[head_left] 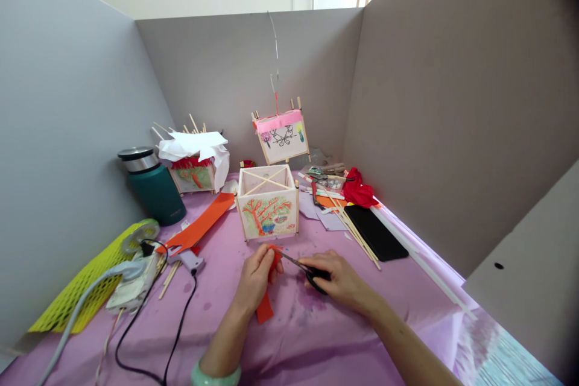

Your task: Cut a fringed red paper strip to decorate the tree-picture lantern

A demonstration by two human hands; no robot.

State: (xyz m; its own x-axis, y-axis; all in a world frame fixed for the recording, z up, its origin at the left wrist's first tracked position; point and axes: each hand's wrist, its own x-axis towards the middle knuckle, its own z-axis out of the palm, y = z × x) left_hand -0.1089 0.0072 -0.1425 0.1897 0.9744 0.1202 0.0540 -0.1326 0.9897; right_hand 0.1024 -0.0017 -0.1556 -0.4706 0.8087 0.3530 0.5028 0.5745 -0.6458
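My left hand (257,274) pinches a strip of orange-red paper (265,309), its lower end hanging down below my fingers. In my right hand (337,277) is a pair of black-handled scissors (316,279), their blades pointing left at the paper's upper end. Whether the blades are open or closed on the paper is too small to tell. Just beyond my hands stands a box-shaped paper lantern (266,217) with a wooden-stick frame and a drawn tree on its front. Behind it, a second lantern (284,140) with a pink top band hangs tilted from a wire.
At left are a teal bottle (156,193), a long orange paper sheet (203,223), a hot glue gun (187,259), a power strip (131,289) and cables. Wooden sticks (357,232), a black phone (375,232) and red cloth (359,190) lie at right. Grey partitions (253,60) enclose the table.
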